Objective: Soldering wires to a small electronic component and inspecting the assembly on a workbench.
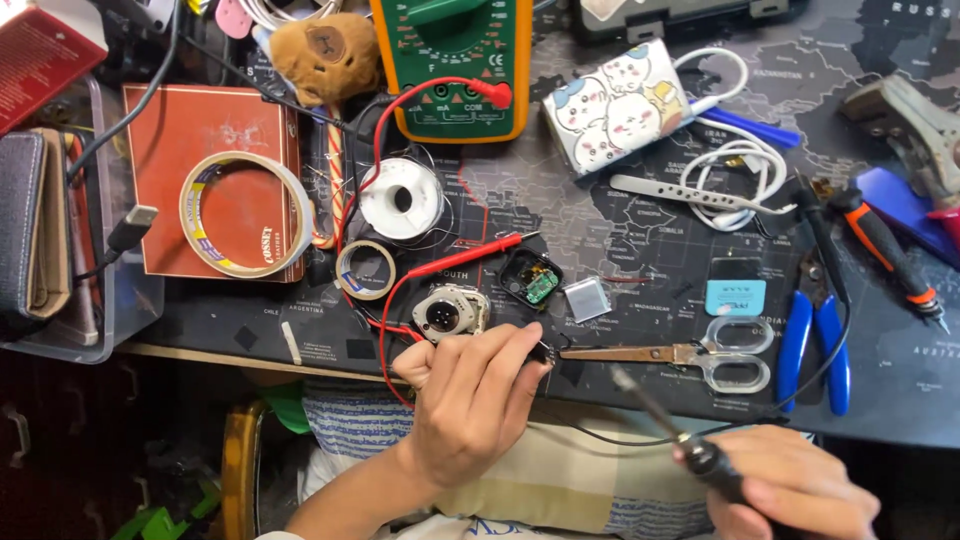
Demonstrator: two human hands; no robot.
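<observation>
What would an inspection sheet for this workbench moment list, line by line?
Surface: dark map-printed mat, crowded.
Job's things: soldering iron in the right hand, tip raised above the mat edge; left hand pinches a small dark part, too hidden to identify; round metal component just above it; small open black case with a green board.
Clutter: multimeter, solder spool, two tape rolls, scissors, blue-handled pliers, plush toy, patterned pouch, white tweezers.
Grippers: both hands closed on their items.
Cables: red probe leads, coiled white cable, black cord.
Surroundings: clear bin at left, red box.
</observation>
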